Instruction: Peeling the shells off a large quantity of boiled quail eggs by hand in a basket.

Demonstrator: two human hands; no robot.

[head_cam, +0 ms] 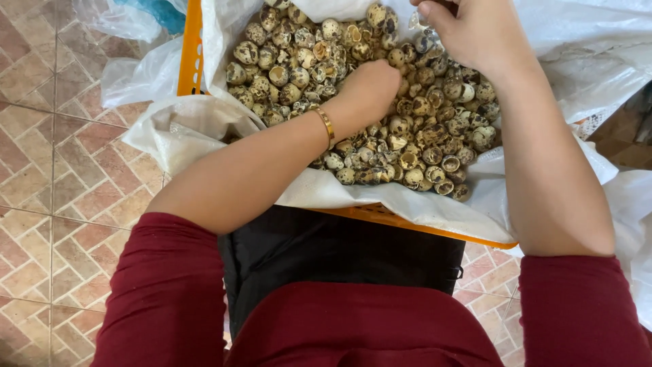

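L hand (370,85) is down in the pile of speckled quail eggs (428,129), knuckles up, fingers curled under and buried among the shells. Grip looks closed but can't tell if it's actually clamped on an egg, fingertips are hidden. Gold bracelet (327,126) sits on that wrist.

R hand (475,30) is raised over the far right of the pile, near the top frame edge. Fingers pinched together on sth small at approx the thumb tip, prob an egg or a bit of shell, too cropped to say which.

Key relation: eggs lie directly under and all around L hand, touching it; from R hand the pile is just below and toward the person. L is the nearer one, already in contact. Eggs are small ovals lying at random angles, no common long axis.

Containers: orange plastic crate (192,47) lined w/ white sacking (197,129), which drapes over the rim on the near and left sides. Eggs fill the lining as a heap; many look cracked or are open, empty shells. Crate stands on a tiled floor (61,183), close against the person's lap. More white plastic bags (129,75) bunch up just beside the crate on the left.
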